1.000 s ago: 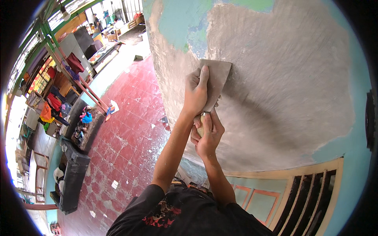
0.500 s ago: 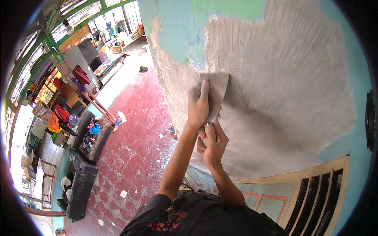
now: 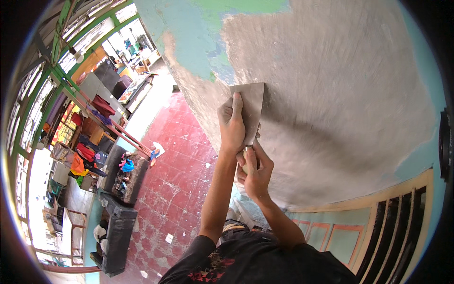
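Note:
A wide metal putty knife [image 3: 251, 102] lies with its flared edge against the wall [image 3: 312, 80], which is bare grey with scraped streaks. My right hand [image 3: 256, 175] is closed around its pale handle, low down. Higher up, my left hand [image 3: 232, 131] grips the blade's left side, its thumb stretched along the metal and some fingers hidden behind it. Beside the blade's upper left, patches of blue and green paint [image 3: 198, 52] remain on the wall. A dark shadow of the hands and tool falls to the right.
Red tiled floor [image 3: 175, 165], strewn with pale flakes, stretches to my left. Beyond it stand a dark stone-like bench [image 3: 118, 227] and a ledge with a blue bag [image 3: 126, 164]. A slatted vent frame [image 3: 392, 232] sits at lower right.
The putty knife and both hands sit slightly further left and higher in the picture, still gripped the same way. The whole view has tilted, shifting the floor and benches to the right.

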Action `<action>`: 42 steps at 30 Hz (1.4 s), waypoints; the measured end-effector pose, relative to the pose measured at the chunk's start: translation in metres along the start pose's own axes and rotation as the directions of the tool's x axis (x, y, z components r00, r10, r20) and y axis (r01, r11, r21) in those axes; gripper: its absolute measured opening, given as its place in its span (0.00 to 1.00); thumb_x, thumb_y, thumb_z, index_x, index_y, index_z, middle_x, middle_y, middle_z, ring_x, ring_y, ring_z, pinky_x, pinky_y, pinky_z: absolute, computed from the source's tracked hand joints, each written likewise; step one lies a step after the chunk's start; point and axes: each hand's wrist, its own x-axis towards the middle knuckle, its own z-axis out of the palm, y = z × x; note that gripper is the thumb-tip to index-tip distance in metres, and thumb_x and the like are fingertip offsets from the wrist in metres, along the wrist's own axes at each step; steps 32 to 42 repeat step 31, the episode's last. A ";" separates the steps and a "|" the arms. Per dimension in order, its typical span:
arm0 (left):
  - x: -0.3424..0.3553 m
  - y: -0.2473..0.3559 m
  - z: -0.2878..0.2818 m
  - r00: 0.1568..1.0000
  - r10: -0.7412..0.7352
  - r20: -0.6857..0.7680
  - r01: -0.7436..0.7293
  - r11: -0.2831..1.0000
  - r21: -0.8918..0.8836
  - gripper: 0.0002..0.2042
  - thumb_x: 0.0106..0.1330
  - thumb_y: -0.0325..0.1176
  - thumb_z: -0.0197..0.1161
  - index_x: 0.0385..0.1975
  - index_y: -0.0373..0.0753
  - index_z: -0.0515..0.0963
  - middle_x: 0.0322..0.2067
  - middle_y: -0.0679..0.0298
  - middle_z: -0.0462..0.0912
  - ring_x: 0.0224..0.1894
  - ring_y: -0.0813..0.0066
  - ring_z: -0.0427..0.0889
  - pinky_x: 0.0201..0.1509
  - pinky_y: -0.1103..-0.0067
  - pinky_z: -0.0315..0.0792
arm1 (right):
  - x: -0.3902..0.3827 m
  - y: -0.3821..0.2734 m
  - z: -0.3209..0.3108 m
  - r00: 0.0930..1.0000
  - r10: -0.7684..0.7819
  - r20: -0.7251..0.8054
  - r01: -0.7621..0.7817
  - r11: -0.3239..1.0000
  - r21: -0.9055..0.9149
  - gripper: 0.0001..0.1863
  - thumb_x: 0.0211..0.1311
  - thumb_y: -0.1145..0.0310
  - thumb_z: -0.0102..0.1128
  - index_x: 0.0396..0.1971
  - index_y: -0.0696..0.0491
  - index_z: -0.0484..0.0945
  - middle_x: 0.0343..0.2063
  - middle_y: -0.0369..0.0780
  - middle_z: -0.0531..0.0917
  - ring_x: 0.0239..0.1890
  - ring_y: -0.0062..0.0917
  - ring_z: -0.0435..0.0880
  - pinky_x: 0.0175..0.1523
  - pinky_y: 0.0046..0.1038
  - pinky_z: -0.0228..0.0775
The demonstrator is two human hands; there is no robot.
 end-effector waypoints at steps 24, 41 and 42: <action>0.000 -0.003 -0.002 0.999 0.018 -0.051 -0.013 0.996 0.083 0.22 0.73 0.53 0.47 0.23 0.41 0.68 0.10 0.65 0.68 0.10 0.76 0.72 0.08 0.81 0.66 | 0.001 0.001 -0.011 0.998 0.040 0.050 -0.038 0.998 -0.041 0.19 0.74 0.66 0.43 0.60 0.59 0.67 0.21 0.31 0.68 0.13 0.08 0.59 0.15 0.13 0.48; -0.001 -0.014 -0.010 0.999 -0.017 -0.030 0.019 0.998 0.053 0.22 0.72 0.53 0.49 0.29 0.38 0.72 0.13 0.64 0.71 0.11 0.74 0.73 0.09 0.79 0.68 | -0.001 0.009 -0.016 0.995 0.075 0.066 -0.075 0.997 -0.007 0.24 0.74 0.65 0.44 0.67 0.53 0.60 0.21 0.32 0.67 0.12 0.09 0.59 0.15 0.14 0.49; -0.001 -0.014 -0.010 0.999 -0.017 -0.030 0.019 0.998 0.053 0.22 0.72 0.53 0.49 0.29 0.38 0.72 0.13 0.64 0.71 0.11 0.74 0.73 0.09 0.79 0.68 | -0.001 0.009 -0.016 0.995 0.075 0.066 -0.075 0.997 -0.007 0.24 0.74 0.65 0.44 0.67 0.53 0.60 0.21 0.32 0.67 0.12 0.09 0.59 0.15 0.14 0.49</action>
